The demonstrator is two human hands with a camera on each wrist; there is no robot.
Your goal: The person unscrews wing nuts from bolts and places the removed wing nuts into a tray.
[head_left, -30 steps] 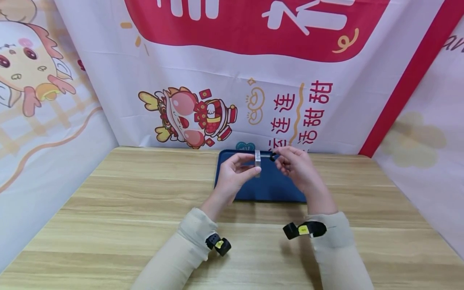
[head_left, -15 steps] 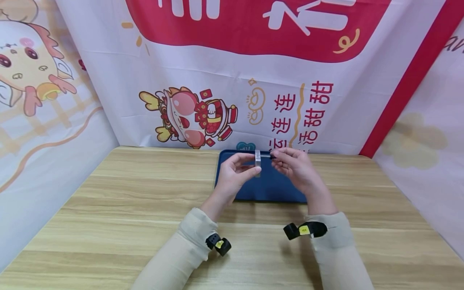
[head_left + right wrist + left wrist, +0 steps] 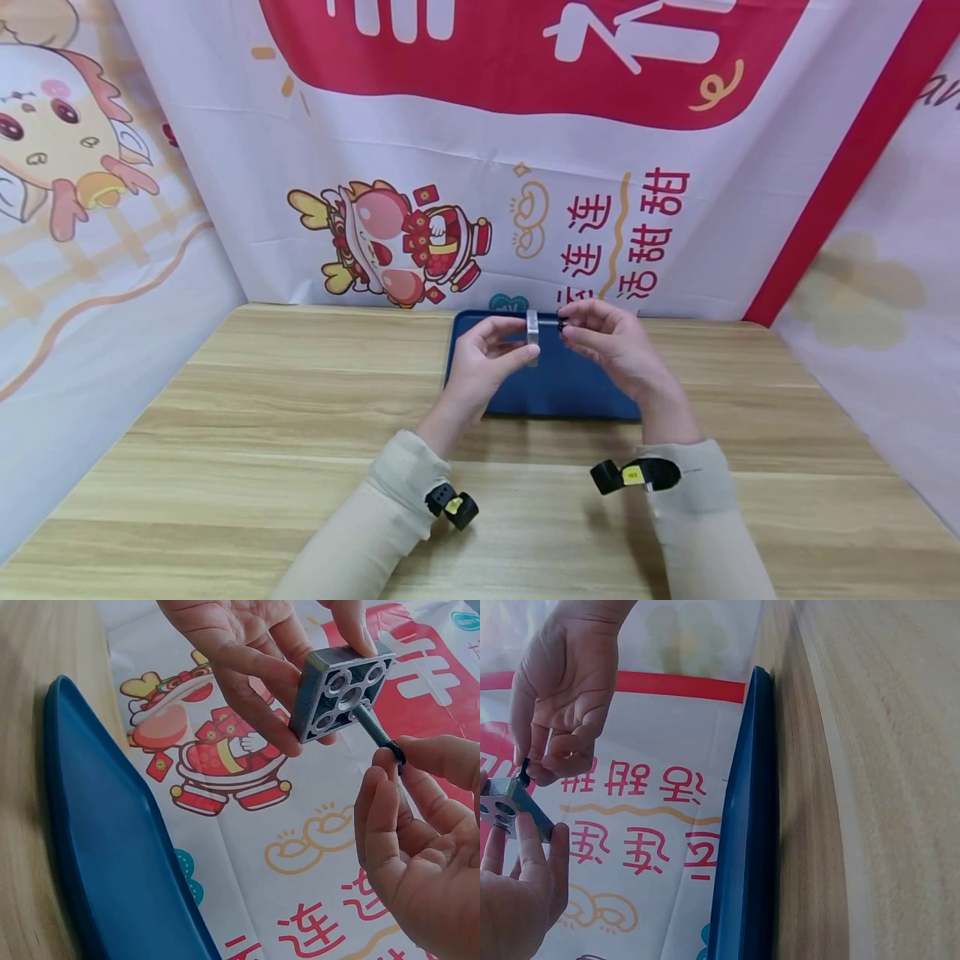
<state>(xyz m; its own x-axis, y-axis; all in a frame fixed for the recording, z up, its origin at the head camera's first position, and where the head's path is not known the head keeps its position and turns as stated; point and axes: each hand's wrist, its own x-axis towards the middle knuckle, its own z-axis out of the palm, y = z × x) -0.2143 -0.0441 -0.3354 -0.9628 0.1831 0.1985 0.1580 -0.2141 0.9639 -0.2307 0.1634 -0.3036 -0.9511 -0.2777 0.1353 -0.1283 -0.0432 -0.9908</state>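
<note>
My left hand [image 3: 476, 362] grips a small square metal block [image 3: 532, 327] by its edges, above the blue tray. In the right wrist view the face of the block [image 3: 341, 694] shows several round holes and recesses. A threaded screw [image 3: 373, 729] sticks out of a hole near one corner. Its black head [image 3: 398, 754] is pinched between the thumb and fingertips of my right hand [image 3: 427, 832]. How deep the screw sits in the block is hidden. From the left wrist view, the block's other side [image 3: 502, 810] shows dark round holes, partly behind my left fingers.
Below both hands lies a shallow blue tray [image 3: 562, 396] at the back of the wooden table [image 3: 300, 467]. A printed cloth [image 3: 450, 142] hangs right behind it. Each wrist carries a black strap with a small camera.
My right thumb and fingers have shifted round the black head of the screw, and the hand has turned slightly. The left hand and the block have stayed in place.
</note>
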